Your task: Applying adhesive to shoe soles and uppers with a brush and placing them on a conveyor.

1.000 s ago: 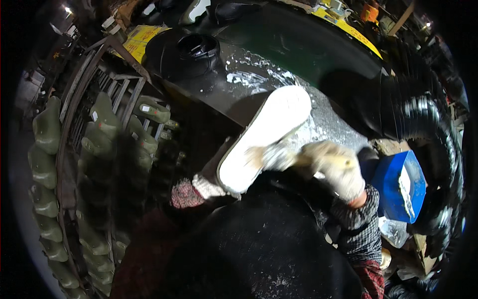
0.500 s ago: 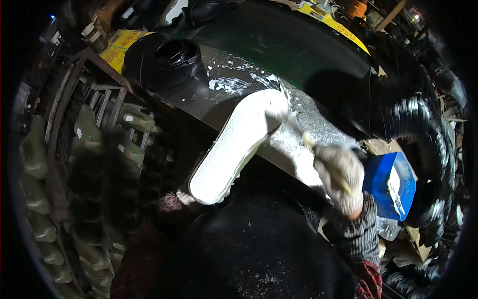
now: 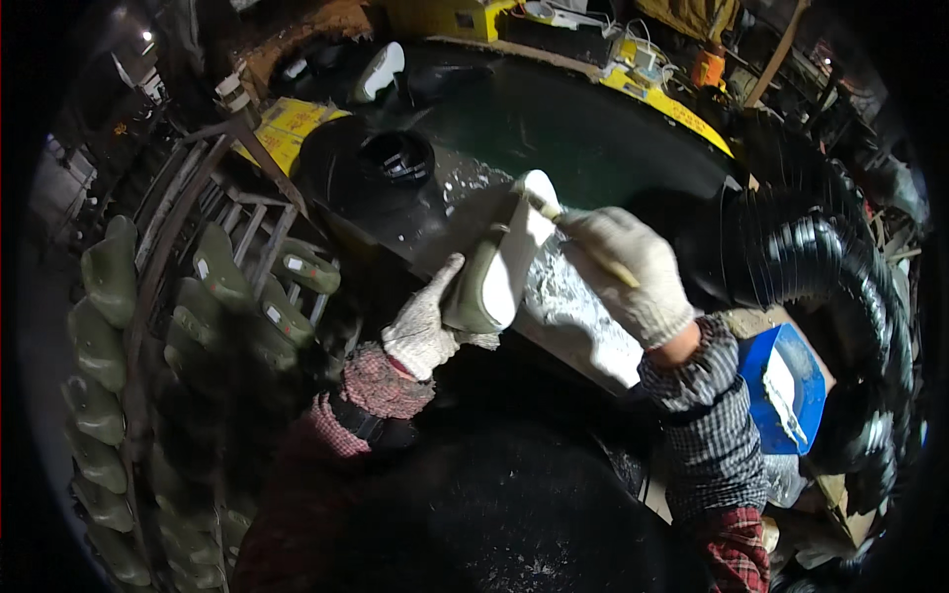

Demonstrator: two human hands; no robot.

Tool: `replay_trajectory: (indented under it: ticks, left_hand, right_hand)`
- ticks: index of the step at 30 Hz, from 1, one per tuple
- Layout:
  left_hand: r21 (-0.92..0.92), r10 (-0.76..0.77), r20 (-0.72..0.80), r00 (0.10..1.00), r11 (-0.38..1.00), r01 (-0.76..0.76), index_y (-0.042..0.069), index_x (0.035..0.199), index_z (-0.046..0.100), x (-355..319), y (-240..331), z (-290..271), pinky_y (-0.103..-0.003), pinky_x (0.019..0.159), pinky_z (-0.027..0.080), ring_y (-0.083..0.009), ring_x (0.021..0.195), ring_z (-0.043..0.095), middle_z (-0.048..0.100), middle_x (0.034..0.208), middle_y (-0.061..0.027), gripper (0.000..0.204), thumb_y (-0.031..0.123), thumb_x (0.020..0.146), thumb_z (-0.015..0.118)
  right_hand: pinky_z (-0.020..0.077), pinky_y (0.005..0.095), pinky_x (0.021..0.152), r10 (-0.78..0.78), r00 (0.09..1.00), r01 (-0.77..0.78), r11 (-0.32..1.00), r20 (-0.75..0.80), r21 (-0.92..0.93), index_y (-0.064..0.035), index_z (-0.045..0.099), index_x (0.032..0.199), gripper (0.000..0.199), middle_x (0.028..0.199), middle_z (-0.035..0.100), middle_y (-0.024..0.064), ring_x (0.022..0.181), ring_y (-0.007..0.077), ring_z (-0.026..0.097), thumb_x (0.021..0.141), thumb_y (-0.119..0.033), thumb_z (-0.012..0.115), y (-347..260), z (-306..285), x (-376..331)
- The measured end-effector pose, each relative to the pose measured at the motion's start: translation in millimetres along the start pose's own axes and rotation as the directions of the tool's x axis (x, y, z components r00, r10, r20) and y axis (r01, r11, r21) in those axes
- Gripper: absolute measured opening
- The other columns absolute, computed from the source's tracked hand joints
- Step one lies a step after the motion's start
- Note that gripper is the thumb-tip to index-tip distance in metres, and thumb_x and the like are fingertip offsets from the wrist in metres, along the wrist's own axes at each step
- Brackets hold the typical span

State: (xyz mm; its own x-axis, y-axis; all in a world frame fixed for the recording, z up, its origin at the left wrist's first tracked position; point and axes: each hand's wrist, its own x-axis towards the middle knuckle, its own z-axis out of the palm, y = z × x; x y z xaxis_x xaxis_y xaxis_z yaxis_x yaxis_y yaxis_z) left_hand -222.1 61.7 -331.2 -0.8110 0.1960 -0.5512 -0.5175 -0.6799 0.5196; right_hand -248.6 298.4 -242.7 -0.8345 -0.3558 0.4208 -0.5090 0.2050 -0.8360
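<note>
the left hand (image 3: 427,326), in a pale knit glove, is clamped on the lower end of a white shoe sole on a greenish last (image 3: 499,262), holding it tilted up over the near edge of the surface (image 3: 583,326), which is spattered with white residue. the right hand (image 3: 628,272), gloved the same way, is closed around a thin stick-like tool (image 3: 554,212) whose tip touches the upper end of the sole (what the tip carries is too small to tell). behind the sole stands a black round container (image 3: 395,158) with an open mouth. a thick black ribbed hose (image 3: 820,247) curves along the right side, and a blue box (image 3: 786,385) lies just below it, near the right forearm. a rack of green shoe lasts (image 3: 213,287) fills the left side.
</note>
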Motion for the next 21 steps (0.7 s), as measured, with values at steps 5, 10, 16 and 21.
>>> replay_trajectory:
  ticks: [5,10,16,21]
  left_hand:
    - [0.278,0.366,0.427,0.827,0.817,-0.505,0.002,0.134,0.046,39.1,30.4,15.9,-0.035,0.087,0.055,-0.0219,0.103,0.061,0.052,0.13,-0.0149,0.057,0.042,0.095,0.057]
    - [-0.279,0.153,0.4,0.904,0.959,-0.039,-0.012,0.125,0.044,139.8,72.0,9.8,-0.044,0.098,0.05,-0.0326,0.106,0.061,0.058,0.119,-0.0233,0.053,0.028,0.094,0.06]
    - [0.724,0.858,0.425,0.29,-0.13,-0.677,-0.001,0.139,0.043,43.9,178.3,52.2,-0.038,0.11,0.033,-0.0299,0.128,0.045,0.05,0.136,-0.0198,0.056,0.013,0.089,0.064]
    - [0.925,0.677,0.304,0.67,-0.377,-0.039,-0.009,0.128,0.053,125.8,246.6,-46.7,-0.038,0.105,0.037,-0.0359,0.121,0.053,0.057,0.128,-0.0261,0.045,0.014,0.089,0.057]
  right_hand:
    - [0.0522,0.0348,0.065,-0.269,0.933,0.352,0.824,0.24,-0.445,-0.0022,0.065,0.106,0.029,0.09,0.064,0.0162,0.074,0.0301,0.064,0.079,-0.009,0.073,-27.5,-1.5,-12.9]
    - [0.0532,0.0341,0.066,-0.039,0.996,0.013,0.946,-0.076,-0.323,-0.0003,0.067,0.104,0.021,0.085,0.066,0.0123,0.073,0.0246,0.065,0.084,-0.002,0.07,-21.2,-15.2,-69.0]
    - [0.0538,0.0294,0.076,0.277,0.923,-0.343,0.906,-0.266,-0.248,0.0008,0.064,0.109,0.025,0.098,0.068,0.0137,0.085,0.0204,0.067,0.085,-0.003,0.07,-26.8,-43.3,-134.9]
    - [0.0538,0.0349,0.076,0.131,0.951,-0.235,0.896,-0.28,-0.378,-0.0059,0.064,0.116,0.029,0.101,0.067,0.0127,0.085,0.0284,0.065,0.089,-0.016,0.066,-30.2,-61.2,-160.5]
